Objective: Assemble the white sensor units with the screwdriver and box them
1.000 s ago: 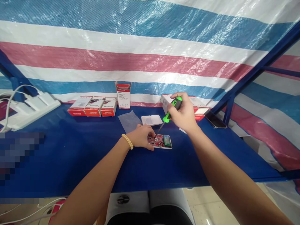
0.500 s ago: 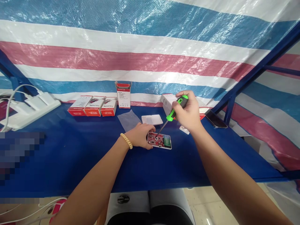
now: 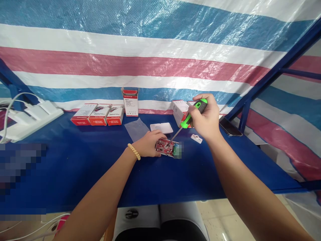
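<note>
A small opened device with a red circuit board [image 3: 163,147] lies on the blue table [image 3: 100,167]. My left hand [image 3: 149,144] rests on its left end and holds it down. My right hand [image 3: 207,118] grips a screwdriver with a green and black handle [image 3: 194,113]. Its metal shaft slants down to the left, and the tip touches the board near its middle. A white cover [image 3: 162,128] lies just behind the board, and a small white part [image 3: 196,138] sits to its right.
Three red and white boxes [image 3: 96,114] lie in a row at the back left, with one box [image 3: 130,101] standing upright beside them. A clear plastic bag [image 3: 136,129], a white power strip [image 3: 30,118] at far left, a dark phone [image 3: 229,126] at right. Striped tarp behind.
My right hand has swung the screwdriver handle to the right and a little up, so the shaft slants more. The tip stays on the board. My left hand has kept its hold.
</note>
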`<state>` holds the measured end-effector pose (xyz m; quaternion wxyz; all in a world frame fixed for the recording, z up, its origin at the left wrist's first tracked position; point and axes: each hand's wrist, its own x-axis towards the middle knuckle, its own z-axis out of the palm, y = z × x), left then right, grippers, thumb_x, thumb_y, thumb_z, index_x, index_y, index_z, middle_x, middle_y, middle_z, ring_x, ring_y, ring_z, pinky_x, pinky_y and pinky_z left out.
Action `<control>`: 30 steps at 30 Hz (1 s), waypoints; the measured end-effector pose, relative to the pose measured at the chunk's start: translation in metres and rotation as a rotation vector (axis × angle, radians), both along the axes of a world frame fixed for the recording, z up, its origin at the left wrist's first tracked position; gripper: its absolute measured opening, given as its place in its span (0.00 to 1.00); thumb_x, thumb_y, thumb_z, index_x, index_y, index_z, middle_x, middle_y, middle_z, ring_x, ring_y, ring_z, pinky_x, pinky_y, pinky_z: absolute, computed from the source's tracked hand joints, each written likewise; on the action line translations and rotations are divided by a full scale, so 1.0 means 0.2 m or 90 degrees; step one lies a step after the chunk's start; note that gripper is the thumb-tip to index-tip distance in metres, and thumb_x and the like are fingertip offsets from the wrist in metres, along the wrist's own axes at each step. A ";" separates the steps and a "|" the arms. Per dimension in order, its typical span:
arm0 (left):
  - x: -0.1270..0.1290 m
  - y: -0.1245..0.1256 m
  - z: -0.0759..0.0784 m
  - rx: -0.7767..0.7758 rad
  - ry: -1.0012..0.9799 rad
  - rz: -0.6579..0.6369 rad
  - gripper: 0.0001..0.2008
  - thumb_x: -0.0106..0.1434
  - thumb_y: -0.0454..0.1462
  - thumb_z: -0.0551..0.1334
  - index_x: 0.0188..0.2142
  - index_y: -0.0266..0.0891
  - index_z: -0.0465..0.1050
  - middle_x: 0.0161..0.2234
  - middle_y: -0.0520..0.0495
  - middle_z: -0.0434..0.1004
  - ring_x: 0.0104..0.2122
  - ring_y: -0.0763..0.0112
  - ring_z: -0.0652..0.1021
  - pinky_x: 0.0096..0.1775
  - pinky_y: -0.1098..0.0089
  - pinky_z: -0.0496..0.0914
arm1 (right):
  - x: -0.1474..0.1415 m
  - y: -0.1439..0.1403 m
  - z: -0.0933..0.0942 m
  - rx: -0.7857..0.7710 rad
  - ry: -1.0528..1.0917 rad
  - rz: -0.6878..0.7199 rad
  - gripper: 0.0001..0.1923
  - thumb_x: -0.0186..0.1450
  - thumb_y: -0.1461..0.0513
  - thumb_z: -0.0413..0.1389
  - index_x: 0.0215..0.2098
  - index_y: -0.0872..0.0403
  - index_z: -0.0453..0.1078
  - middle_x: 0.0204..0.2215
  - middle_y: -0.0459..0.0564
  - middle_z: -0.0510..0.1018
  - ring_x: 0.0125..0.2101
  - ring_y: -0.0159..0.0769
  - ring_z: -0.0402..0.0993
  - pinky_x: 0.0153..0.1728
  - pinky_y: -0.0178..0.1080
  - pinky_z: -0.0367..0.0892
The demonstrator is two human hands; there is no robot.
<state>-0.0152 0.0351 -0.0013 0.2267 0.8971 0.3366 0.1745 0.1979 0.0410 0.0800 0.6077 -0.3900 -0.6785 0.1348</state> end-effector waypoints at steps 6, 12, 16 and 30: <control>0.00 0.01 0.00 -0.035 -0.027 -0.020 0.32 0.46 0.36 0.72 0.51 0.38 0.67 0.50 0.42 0.68 0.48 0.58 0.73 0.49 0.59 0.69 | -0.01 -0.01 0.00 -0.044 0.041 -0.011 0.10 0.58 0.65 0.55 0.38 0.49 0.62 0.20 0.37 0.59 0.16 0.25 0.59 0.16 0.32 0.58; -0.01 0.00 0.00 -0.050 -0.054 -0.017 0.37 0.48 0.36 0.70 0.58 0.40 0.62 0.54 0.41 0.66 0.51 0.56 0.72 0.53 0.57 0.67 | 0.01 0.01 -0.02 -0.055 0.077 -0.022 0.11 0.56 0.65 0.56 0.37 0.48 0.64 0.18 0.36 0.61 0.15 0.25 0.59 0.16 0.32 0.58; -0.01 0.00 0.00 -0.056 -0.056 -0.030 0.37 0.48 0.33 0.66 0.59 0.39 0.61 0.54 0.41 0.65 0.51 0.57 0.72 0.53 0.60 0.68 | 0.01 0.00 -0.01 -0.063 0.087 -0.022 0.10 0.56 0.64 0.56 0.36 0.48 0.64 0.17 0.36 0.61 0.14 0.26 0.60 0.15 0.32 0.58; -0.03 -0.01 0.01 -0.115 0.030 0.022 0.32 0.45 0.44 0.71 0.49 0.39 0.66 0.49 0.43 0.71 0.46 0.57 0.73 0.45 0.61 0.70 | 0.17 0.06 -0.09 -0.159 0.304 -0.086 0.09 0.55 0.64 0.54 0.34 0.48 0.61 0.12 0.32 0.60 0.06 0.29 0.56 0.06 0.31 0.48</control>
